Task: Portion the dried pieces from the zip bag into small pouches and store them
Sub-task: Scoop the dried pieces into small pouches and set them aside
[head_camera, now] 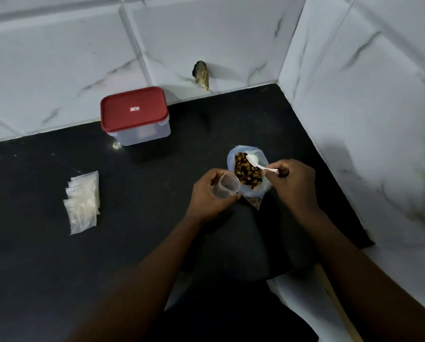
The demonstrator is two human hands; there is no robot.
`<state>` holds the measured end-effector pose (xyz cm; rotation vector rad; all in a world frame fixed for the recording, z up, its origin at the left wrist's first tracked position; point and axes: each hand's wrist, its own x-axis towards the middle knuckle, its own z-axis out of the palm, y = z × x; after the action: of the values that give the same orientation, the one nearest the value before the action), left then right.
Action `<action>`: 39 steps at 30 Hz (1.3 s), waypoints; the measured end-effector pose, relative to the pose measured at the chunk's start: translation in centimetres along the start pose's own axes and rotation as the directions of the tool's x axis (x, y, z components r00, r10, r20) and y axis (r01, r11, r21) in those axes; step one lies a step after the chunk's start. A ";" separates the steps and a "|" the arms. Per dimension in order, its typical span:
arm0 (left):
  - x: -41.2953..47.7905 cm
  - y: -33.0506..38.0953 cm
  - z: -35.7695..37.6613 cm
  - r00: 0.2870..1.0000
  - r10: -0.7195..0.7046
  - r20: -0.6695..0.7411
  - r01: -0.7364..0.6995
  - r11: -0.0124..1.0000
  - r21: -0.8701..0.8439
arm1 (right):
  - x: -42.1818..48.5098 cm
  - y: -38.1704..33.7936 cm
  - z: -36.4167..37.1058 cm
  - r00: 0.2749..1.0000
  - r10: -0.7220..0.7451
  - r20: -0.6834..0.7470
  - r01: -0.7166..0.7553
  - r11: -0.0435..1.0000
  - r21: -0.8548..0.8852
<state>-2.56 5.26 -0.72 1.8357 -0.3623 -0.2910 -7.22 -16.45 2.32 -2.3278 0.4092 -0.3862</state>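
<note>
Far left on the black counter (46, 267): stack of small clear pouches (83, 202), fanned and overlapping, lying flat, well apart from everything else. Further right & farther back, against the tiled wall (58, 58), a clear tub w/ red lid (135, 114), lid on. On the wall right of the tub, just above the counter edge, a small brown-black lump (202, 75); can't tell what it is.

Centre: L hand (210, 196) has fingers and thumb curled round one small pouch (227, 186), mouth held open and facing up. A few dark specks show inside, contents otherwise unclear. This pouch sits just beside the zip bag (254, 192), touching or nearly touching its near-left edge.

The zip bag stands open on the counter, top rolled down, full of brown-yellow dried pieces (246, 174).

R hand (293, 183), just right of the bag, pinches the handle of a white plastic spoon (254, 161). Spoon bowl is over the pieces at the bag's far side; can't tell if it's touching them.

Right edge: the tiled side wall meets the counter.
</note>
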 end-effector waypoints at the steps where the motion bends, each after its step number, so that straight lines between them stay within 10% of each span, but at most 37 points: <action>1: -0.1 -0.2 0.0 1.000 -0.005 -0.005 0.005 1.000 0.004 | 0.0 0.2 0.2 0.999 -0.048 -0.009 0.047 0.998 -0.047; 25: 0.5 -1.6 0.4 0.994 -0.102 0.036 0.102 0.995 0.006 | 1.3 -0.5 2.6 0.977 -0.069 0.203 0.121 0.959 -0.257; 34: 1.1 -1.8 0.4 0.988 -0.130 0.077 0.131 0.991 -0.003 | 2.5 -1.2 1.8 0.950 0.117 0.291 -0.066 0.982 -0.179; 39: 1.2 -2.0 0.3 0.986 -0.146 0.085 0.147 0.989 -0.007 | 2.5 -0.8 1.8 0.835 0.459 0.305 -0.508 0.855 0.103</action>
<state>-1.42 5.06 -2.74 1.8441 -0.2832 -0.4731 -4.08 -15.79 2.03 -1.9690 0.7726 0.1404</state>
